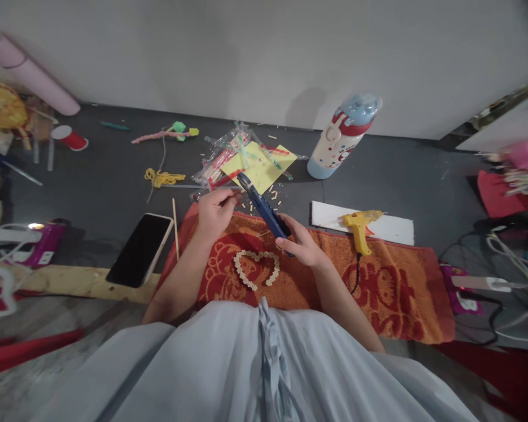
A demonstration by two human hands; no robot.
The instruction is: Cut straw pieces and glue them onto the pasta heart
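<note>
My right hand (301, 241) is wrapped round a dark blue hand cutter (266, 212), its jaws pointing up and left. Close to those jaws, my left hand (217, 208) pinches what looks like a thin stick, mostly hidden by the fingers. Small pale cut pieces (251, 206) lie scattered just beyond the tool. Below my hands, a heart outline (238, 271) made of small pale pieces rests on the orange-red towel (396, 287), with a gap at its bottom point.
A yellow paper (264, 181) and plastic packets (215, 158) lie behind my hands. On the right are a bottle (341, 138), a yellow glue gun (358, 228) and a white strip (398, 230). To the left, a phone (141, 251) lies beside a thin wooden stick (175, 228).
</note>
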